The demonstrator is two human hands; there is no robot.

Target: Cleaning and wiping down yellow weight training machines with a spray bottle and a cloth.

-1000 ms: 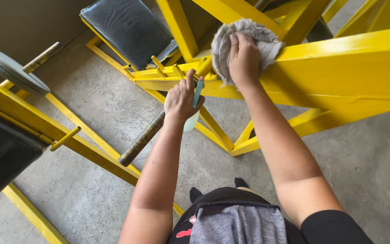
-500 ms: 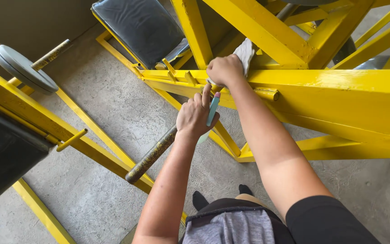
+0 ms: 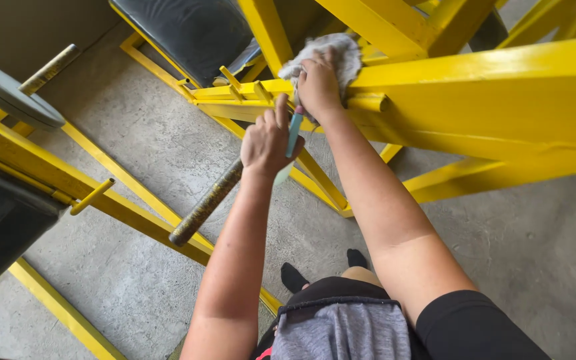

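1. Here, the right hand (image 3: 318,83) sits at upper centre of the frame, fingers clenched over a grey cloth (image 3: 335,53); the cloth is soft, crumpled and bunched, pressed against the yellow frame (image 3: 501,87).
2. The frame is painted metal, glossy, built of square-edged beams; one broad beam runs from upper centre to the right edge, with thinner braces crossing above and below it.
3. Short yellow pegs (image 3: 231,80) stick up from the rail just left of the cloth.
4. The left hand (image 3: 268,140) hangs just below and left of the right, fingers grasping a spray bottle (image 3: 293,133); the head is teal with a pink tip, and the pale translucent body shows under the palm. Contents cannot be told.
5. A worn metal bar (image 3: 205,207), round, dull and flecked with yellow, slants from under the left wrist toward lower left.
6. A black padded seat (image 3: 188,30), smooth vinyl, lies at top centre-left inside the frame.
7. A grey round weight plate (image 3: 8,93) sits on a peg at upper left, beside another yellow rail (image 3: 101,200) crossing the left side.
8. A second black pad (image 3: 1,227) fills the left edge.
9. The floor (image 3: 535,253) is rough grey concrete.
10. Dark socks (image 3: 295,277) show at bottom centre, above grey and black clothing.
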